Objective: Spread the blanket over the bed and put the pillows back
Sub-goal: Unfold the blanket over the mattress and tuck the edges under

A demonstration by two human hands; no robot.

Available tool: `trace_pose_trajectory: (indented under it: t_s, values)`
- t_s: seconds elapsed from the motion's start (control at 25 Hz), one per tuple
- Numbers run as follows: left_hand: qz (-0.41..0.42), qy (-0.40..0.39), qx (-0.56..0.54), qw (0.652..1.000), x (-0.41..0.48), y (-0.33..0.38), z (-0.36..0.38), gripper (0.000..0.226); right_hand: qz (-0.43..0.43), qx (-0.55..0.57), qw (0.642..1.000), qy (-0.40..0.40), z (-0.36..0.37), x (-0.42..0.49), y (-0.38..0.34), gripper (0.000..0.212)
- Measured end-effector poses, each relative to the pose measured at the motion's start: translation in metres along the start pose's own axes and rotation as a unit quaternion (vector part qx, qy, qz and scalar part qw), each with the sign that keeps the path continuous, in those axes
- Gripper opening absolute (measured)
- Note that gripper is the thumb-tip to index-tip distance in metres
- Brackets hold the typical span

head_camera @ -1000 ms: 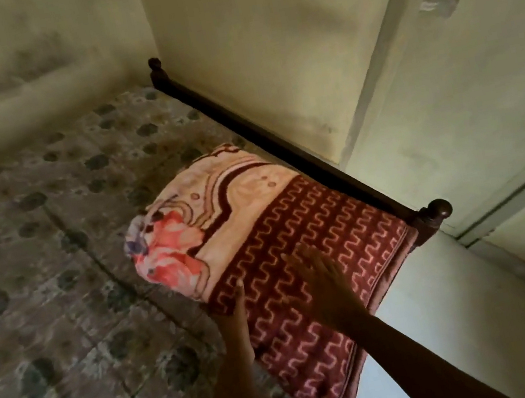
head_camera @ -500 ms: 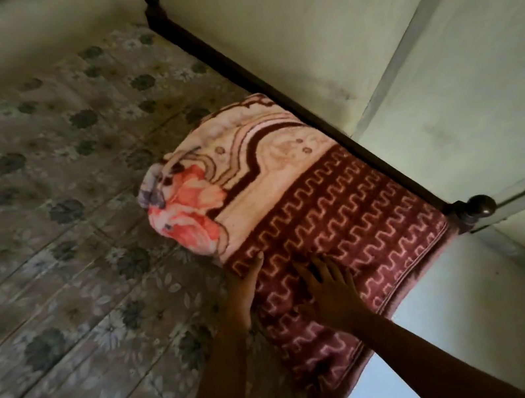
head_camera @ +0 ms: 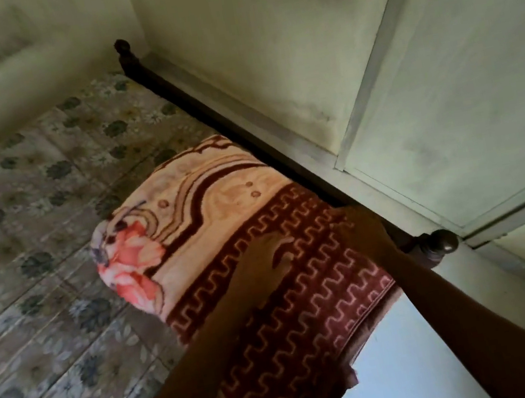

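The blanket [head_camera: 221,212] sits as a thick folded bundle at the corner of the bed [head_camera: 57,268]. Its far side is pressed against the dark wooden rail [head_camera: 203,104], which runs from eleven o'clock down to the round post [head_camera: 440,243] at three o'clock. Its near end seems to droop over the bed's edge at six o'clock. Toward nine o'clock the bed shows only its flowered sheet [head_camera: 57,372], so I judge nothing is spread yet, and no pillows are in view

My left hand [head_camera: 259,263] lies on top of the bundle, on the maroon zigzag border near its middle. My right hand [head_camera: 360,231] is at the bundle's far edge, at two o'clock from the left, just beside the rail. Both hands are blurred, so I cannot tell whether the fingers are grasping a fold or lying flat

I think one hand is on top to steady the stack while the other reaches to the rail side for a loose layer. Next I'd open the fold toward nine o'clock. The plush looks heavy, so it may drag or slide off the corner
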State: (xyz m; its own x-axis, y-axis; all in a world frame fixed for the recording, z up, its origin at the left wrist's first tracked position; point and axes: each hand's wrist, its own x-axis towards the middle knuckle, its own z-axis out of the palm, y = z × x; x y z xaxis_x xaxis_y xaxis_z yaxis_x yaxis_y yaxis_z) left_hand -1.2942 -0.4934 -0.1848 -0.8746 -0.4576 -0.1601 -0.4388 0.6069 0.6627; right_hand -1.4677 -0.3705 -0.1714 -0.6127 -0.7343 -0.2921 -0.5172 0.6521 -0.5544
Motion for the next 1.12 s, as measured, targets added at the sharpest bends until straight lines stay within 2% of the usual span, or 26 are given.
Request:
trace_pose_trajectory:
  t_s: [0.04, 0.08, 0.24, 0.4, 0.48, 0.6, 0.8, 0.92, 1.0, 1.12]
  values:
    - [0.008, -0.024, 0.039, 0.999, 0.028, 0.013, 0.003, 0.039, 0.016, 0.008, 1.0, -0.018, -0.011, 0.012, 0.01, 0.035]
    - [0.023, -0.043, 0.088, 0.995, 0.052, 0.023, 0.005, 0.041, 0.032, 0.024, 0.998, -0.042, -0.016, 0.023, 0.022, 0.039]
    - [0.126, -0.148, 0.276, 0.941, 0.127, 0.04, 0.023, 0.05, 0.151, 0.028, 0.974, -0.166, 0.004, 0.06, 0.077, 0.096]
    - [0.131, -0.234, 0.356, 0.895, 0.159, 0.045, 0.032, 0.065, 0.178, 0.119, 0.956, -0.202, 0.017, 0.061, 0.101, 0.113]
    - [0.134, -0.275, 0.362, 0.88, 0.164, 0.05, 0.03, 0.078, 0.167, 0.112, 0.957, -0.209, 0.013, 0.062, 0.103, 0.116]
    - [0.141, -0.346, 0.379, 0.846, 0.164, 0.064, 0.021, 0.104, 0.119, 0.038, 0.978, -0.169, 0.012, 0.053, 0.095, 0.093]
    - [0.201, -0.351, 0.484, 0.776, 0.153, 0.066, -0.003, 0.123, 0.019, -0.038, 0.996, -0.079, 0.006, 0.003, 0.055, 0.075]
    - [0.208, -0.328, 0.519, 0.761, 0.118, 0.061, -0.025, 0.119, -0.027, -0.099, 0.995, -0.012, 0.018, -0.043, 0.018, 0.066]
    - [0.247, -0.284, 0.513, 0.771, 0.072, 0.053, -0.041, 0.102, -0.064, -0.133, 0.988, 0.039, 0.032, -0.084, -0.011, 0.062]
    - [0.302, -0.132, 0.458, 0.826, -0.01, 0.026, -0.064, 0.087, -0.091, -0.132, 0.98, 0.117, 0.062, -0.143, -0.052, 0.06]
